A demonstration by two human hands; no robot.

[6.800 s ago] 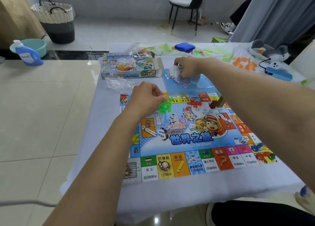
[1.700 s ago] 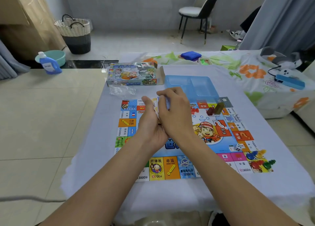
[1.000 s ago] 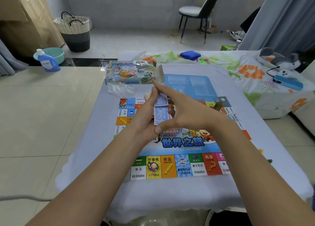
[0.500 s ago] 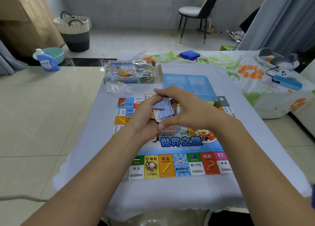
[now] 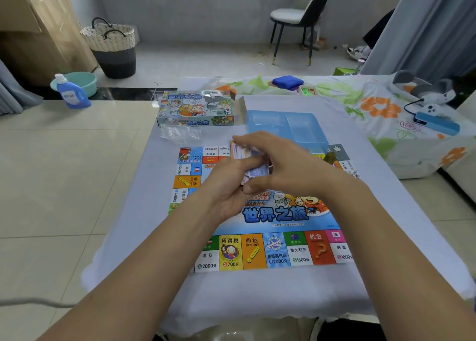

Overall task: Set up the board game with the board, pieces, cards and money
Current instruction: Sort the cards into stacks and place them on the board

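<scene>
The colourful game board (image 5: 278, 248) lies flat on the white-covered table (image 5: 257, 294). Over its upper middle, my left hand (image 5: 226, 186) cups a small stack of cards (image 5: 255, 172) from below. My right hand (image 5: 280, 165) reaches across from the right, its fingers and thumb pinching the stack's top and bottom edges. The top card (image 5: 238, 151) sticks out beyond my fingers. A brown game piece (image 5: 329, 158) shows at the board's far right edge. Other pieces are hidden behind my arms.
The game box (image 5: 198, 109) lies open-ended at the table's far left, with crumpled clear plastic (image 5: 180, 134) in front of it. A blue plastic tray (image 5: 286, 127) sits beyond the board. A floral-covered surface (image 5: 381, 109) with a blue device (image 5: 438, 124) is at the right.
Both hands brought the cards from the tray to over the board. In the last second the fanned cards have been squared into a tighter stack between my hands.
</scene>
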